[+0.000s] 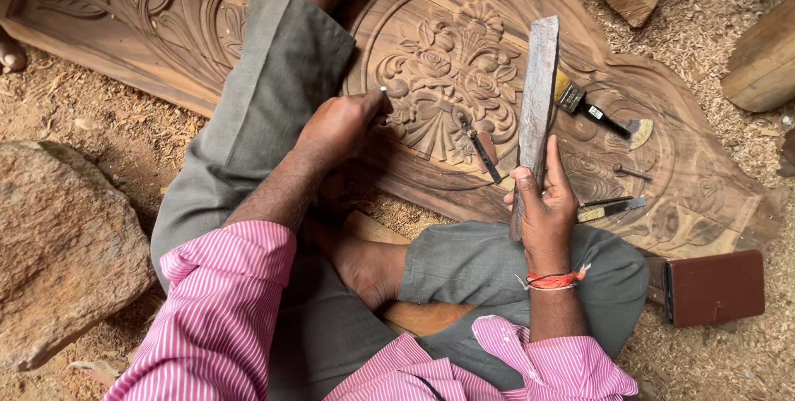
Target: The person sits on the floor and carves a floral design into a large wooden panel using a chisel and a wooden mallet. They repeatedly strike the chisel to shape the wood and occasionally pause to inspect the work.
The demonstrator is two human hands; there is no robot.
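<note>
A: We have the panel (pixel 679 194) across the top of our view, and its round medallion (pixel 451 78) looks largely carved: roses, leaves and a fan of flutes stand out in relief. How far along do we judge it?

B: Well along, we think. The left end, towards ten o'clock, shows finished leaf scrolls too. Towards three o'clock the lobe looks shallower, so that part may remain, though we cannot tell for sure

A: And our hands?

B: Our left hand (pixel 344 124) is curled shut, pinching a chisel (pixel 383 93) whose tip meets the medallion's left edge. Our right hand (pixel 542 202) is wrapped around the lower end of a flat mallet (pixel 534 107), held upright and raised above the wood

A: So the medallion sits between them?

B: Yes, at one o'clock from the left hand and at eleven o'clock from the right, touching only the chisel. Our left leg lies over the panel at eleven o'clock

A: What else is about?

B: A spare chisel (pixel 480 148) lies on the carving just left of the mallet, a brush (pixel 590 107) at two o'clock from the right hand, more tools (pixel 613 206) at three o'clock, a dark case (pixel 716 287) at four, a rock (pixel 58 244) at nine, and shavings (pixel 704 28) all round
</note>
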